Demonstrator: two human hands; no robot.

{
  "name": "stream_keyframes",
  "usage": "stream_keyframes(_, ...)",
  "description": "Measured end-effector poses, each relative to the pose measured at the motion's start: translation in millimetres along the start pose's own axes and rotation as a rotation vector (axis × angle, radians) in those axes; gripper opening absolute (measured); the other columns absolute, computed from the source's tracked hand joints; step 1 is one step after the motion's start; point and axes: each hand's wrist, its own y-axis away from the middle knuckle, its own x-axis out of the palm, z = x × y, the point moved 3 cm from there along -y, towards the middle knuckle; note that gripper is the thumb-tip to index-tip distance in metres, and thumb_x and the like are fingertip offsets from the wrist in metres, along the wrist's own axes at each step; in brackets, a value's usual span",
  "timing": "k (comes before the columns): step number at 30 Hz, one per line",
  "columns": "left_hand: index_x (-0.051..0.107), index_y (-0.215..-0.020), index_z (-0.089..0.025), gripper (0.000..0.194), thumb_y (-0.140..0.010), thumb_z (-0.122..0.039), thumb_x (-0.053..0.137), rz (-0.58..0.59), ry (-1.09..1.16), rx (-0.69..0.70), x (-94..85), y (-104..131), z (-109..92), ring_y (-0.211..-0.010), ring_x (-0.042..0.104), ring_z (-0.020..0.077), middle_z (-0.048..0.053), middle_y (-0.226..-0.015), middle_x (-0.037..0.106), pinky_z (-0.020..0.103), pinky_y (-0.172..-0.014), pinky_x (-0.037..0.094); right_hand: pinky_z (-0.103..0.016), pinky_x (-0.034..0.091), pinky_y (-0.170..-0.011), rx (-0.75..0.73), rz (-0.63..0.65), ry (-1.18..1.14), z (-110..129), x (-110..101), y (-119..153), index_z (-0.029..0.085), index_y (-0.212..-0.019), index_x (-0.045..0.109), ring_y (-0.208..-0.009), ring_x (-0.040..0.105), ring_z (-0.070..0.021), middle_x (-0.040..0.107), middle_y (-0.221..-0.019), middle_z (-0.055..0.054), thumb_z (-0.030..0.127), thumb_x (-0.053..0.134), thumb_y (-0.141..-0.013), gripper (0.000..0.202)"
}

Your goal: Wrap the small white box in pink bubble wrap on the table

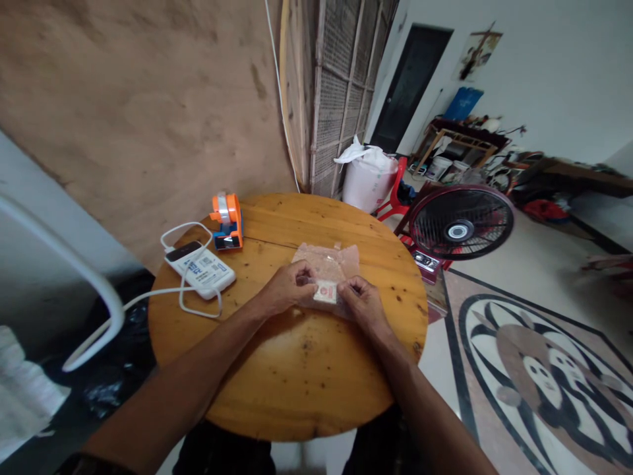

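A sheet of pinkish bubble wrap (309, 254) lies on the round wooden table (306, 389) in front of me. On its near part is a small white packet (326, 292) with a red printed mark. To the left of the packet, my left hand (289, 288) is closed, thumb and fingers pinching the bubble wrap. My right hand (364, 303) pinches the wrap on the packet's right side. Both sets of fingertips are very close to the packet's edges; whether they touch it I cannot tell.
On the table's left stand a white power bank (210, 274) with a looped white cable (185, 307) and an orange and blue tape dispenser (228, 221). Beyond the right edge are a fan (459, 231), a red chair (395, 191) and a white sack (368, 175).
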Motion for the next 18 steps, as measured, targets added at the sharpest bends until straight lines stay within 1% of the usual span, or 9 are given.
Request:
stream_keyframes(2, 0.060, -0.095, -0.015, 0.029, -0.069, -0.027, 0.060, 0.004, 0.047, -0.005, 0.1, -0.2, -1.3, -0.075, 0.058, 0.0143, 0.001, -0.085, 0.063, 0.022, -0.063, 0.043, -0.022, 0.036, -0.049, -0.029, -0.006, 0.015, -1.3, -0.3, -1.1, 0.018, -0.064, 0.055, -0.051, 0.043, -0.0107, 0.051, -0.056, 0.003, 0.043, 0.064, -0.071, 0.028)
stream_keyframes(3, 0.061, -0.097, -0.015, 0.030, -0.069, -0.027, 0.060, 0.013, 0.046, -0.013, 0.3, -0.1, -1.7, -0.075, 0.058, 0.0148, 0.002, -0.087, 0.064, 0.022, -0.063, 0.044, -0.022, 0.036, -0.049, -0.046, -0.007, 0.028, -2.4, -0.5, -1.9, 0.018, -0.064, 0.055, -0.051, 0.043, -0.0108, 0.051, -0.056, 0.003, 0.043, 0.063, -0.072, 0.027)
stream_keyframes(5, 0.064, -0.095, -0.014, 0.028, -0.071, -0.028, 0.058, 0.035, 0.016, -0.029, 1.0, 0.3, -1.7, -0.074, 0.058, 0.0151, 0.003, -0.086, 0.065, 0.023, -0.062, 0.044, -0.023, 0.037, -0.051, -0.076, -0.016, 0.066, -5.3, -1.0, -3.7, 0.018, -0.064, 0.053, -0.053, 0.044, -0.0114, 0.050, -0.057, 0.003, 0.042, 0.061, -0.075, 0.027)
stream_keyframes(7, 0.065, -0.094, -0.014, 0.027, -0.072, -0.028, 0.058, 0.036, 0.002, -0.035, 1.4, 0.5, -0.6, -0.074, 0.058, 0.0151, 0.003, -0.085, 0.065, 0.023, -0.062, 0.044, -0.023, 0.040, -0.054, -0.112, -0.036, 0.107, -7.5, -1.8, -4.7, 0.018, -0.067, 0.054, -0.056, 0.047, -0.0126, 0.053, -0.061, 0.002, 0.040, 0.061, -0.076, 0.024)
stream_keyframes(10, 0.064, -0.101, -0.014, 0.031, -0.072, -0.026, 0.058, 0.020, 0.016, 0.007, 2.0, 0.2, 1.3, -0.079, 0.060, 0.0157, 0.003, -0.091, 0.066, 0.024, -0.067, 0.046, -0.024, 0.045, -0.060, -0.173, -0.042, 0.158, -7.1, -2.0, -3.0, 0.018, -0.081, 0.056, -0.063, 0.054, -0.0140, 0.059, -0.072, 0.000, 0.035, 0.060, -0.077, 0.018)
stream_keyframes(12, 0.063, -0.105, -0.015, 0.033, -0.073, -0.024, 0.057, 0.026, 0.024, 0.050, 3.0, 0.1, 2.2, -0.082, 0.060, 0.0158, 0.004, -0.094, 0.066, 0.024, -0.071, 0.046, -0.025, 0.046, -0.061, -0.216, -0.039, 0.228, -4.9, -2.1, 0.0, 0.018, -0.093, 0.055, -0.063, 0.056, -0.0142, 0.060, -0.076, -0.001, 0.030, 0.058, -0.079, 0.018)
stream_keyframes(14, 0.062, -0.107, -0.016, 0.034, -0.075, -0.023, 0.056, 0.032, 0.024, 0.079, 3.8, 0.2, 2.4, -0.083, 0.059, 0.0153, 0.003, -0.095, 0.065, 0.024, -0.071, 0.046, -0.027, 0.048, -0.067, -0.317, -0.052, 0.317, -0.1, -2.7, 3.5, 0.019, -0.096, 0.055, -0.069, 0.058, -0.0157, 0.062, -0.081, -0.002, 0.024, 0.054, -0.082, 0.015)
stream_keyframes(16, 0.062, -0.106, -0.016, 0.031, -0.076, -0.023, 0.054, 0.042, 0.015, 0.098, 4.3, 0.6, 1.6, -0.080, 0.058, 0.0144, 0.002, -0.092, 0.065, 0.023, -0.070, 0.045, -0.032, 0.048, -0.079, -0.486, -0.063, 0.380, 7.1, -3.3, 7.6, 0.019, -0.093, 0.057, -0.087, 0.060, -0.0183, 0.062, -0.095, -0.007, 0.018, 0.047, -0.084, 0.013)
stream_keyframes(18, 0.063, -0.100, -0.016, 0.026, -0.077, -0.023, 0.053, 0.051, -0.005, 0.115, 4.4, 1.2, -0.4, -0.077, 0.057, 0.0136, 0.002, -0.089, 0.065, 0.023, -0.069, 0.044, -0.036, 0.044, -0.090, -0.655, -0.047, 0.445, 14.9, -2.8, 12.3, 0.020, -0.089, 0.060, -0.105, 0.057, -0.0206, 0.060, -0.112, -0.010, 0.012, 0.041, -0.086, 0.020)
